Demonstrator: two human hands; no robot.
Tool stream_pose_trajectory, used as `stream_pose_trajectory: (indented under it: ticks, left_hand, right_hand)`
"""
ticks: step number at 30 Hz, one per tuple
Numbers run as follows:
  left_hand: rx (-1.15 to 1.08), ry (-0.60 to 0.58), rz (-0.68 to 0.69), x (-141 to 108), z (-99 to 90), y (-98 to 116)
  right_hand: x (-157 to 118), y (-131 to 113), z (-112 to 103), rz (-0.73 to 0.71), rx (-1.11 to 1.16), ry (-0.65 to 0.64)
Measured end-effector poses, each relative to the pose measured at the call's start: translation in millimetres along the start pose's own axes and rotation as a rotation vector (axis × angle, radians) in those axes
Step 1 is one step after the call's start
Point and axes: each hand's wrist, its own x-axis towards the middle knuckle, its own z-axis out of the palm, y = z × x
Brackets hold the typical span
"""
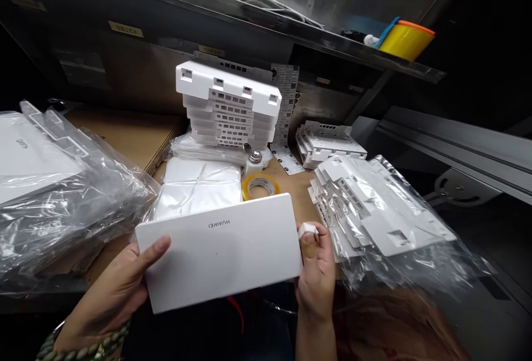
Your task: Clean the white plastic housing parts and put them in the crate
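Observation:
A flat white plastic cover [220,261] with HUAWEI printed upside down near its top edge is held tilted above the front of the bench. My left hand [120,278] grips its left end, thumb on the face and fingers underneath. At the right end, my right hand [316,272] pinches a small white wad or block [308,230], whose kind I cannot make out. The thumb there has a tan covering, and the hand meets the cover's edge. Just behind the cover lie a roll of yellow tape [245,188] and a small white bottle with a raised metal lid [255,157].
White slotted housings [228,81] stand stacked at the back, near white plastic bags [199,183]. Bagged white parts lie left [37,156] and right [382,206]. More housings [330,142] sit back right. A metal shelf [266,17] overhead holds a yellow cup [405,40].

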Motion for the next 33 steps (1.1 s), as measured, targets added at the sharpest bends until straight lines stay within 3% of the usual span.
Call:
stream_pose_trajectory:
  ticks: [3, 6, 9, 11, 13, 18, 25, 28, 30, 33]
  left_hand:
    - [0.344, 0.080, 0.199, 5.5, -10.5, -9.5]
    - [0.670, 0.115, 0.522, 4.4, -16.2, -13.2]
    - [0.978, -0.161, 0.801, -0.6, -9.3, -6.8]
    - [1.132, -0.323, 0.905, -3.5, -1.5, -1.8]
    - [1.166, -0.323, 0.935, -6.6, 5.3, -0.3]
    - [0.968, -0.162, 0.836, -15.6, 10.7, -6.1]
    - [1.030, -0.306, 0.961, -12.3, -3.8, 8.3]
    - [1.026, -0.294, 0.990, -14.0, -6.9, 11.9]
    - [1.009, -0.240, 1.016, -18.1, -7.6, 10.2]
    - [0.974, -0.056, 1.093, -25.1, -9.1, 2.3]
  right_hand:
    - [5.9, 2.8, -7.2, -0.179, -0.112, -0.029]
    - [13.8, -1.0, -13.5, -0.317, -0.258, 0.100]
    - [17.1, -9.2, -17.1, -0.309, -0.220, 0.224]
    - [15.7, -13.8, -17.7, -0.283, -0.178, 0.214]
    - [13.3, -15.8, -17.2, -0.271, -0.170, 0.191]
    - [14.0, -11.8, -14.8, -0.224, -0.173, 0.186]
    - [15.2, -11.6, -5.2, -0.190, -0.191, 0.193]
    - [18.7, -9.4, 0.4, -0.193, -0.188, 0.171]
    - [31.0, -5.9, 6.1, -0.200, -0.228, 0.118]
    - [69.7, -0.9, 21.7, -0.274, -0.519, -0.069]
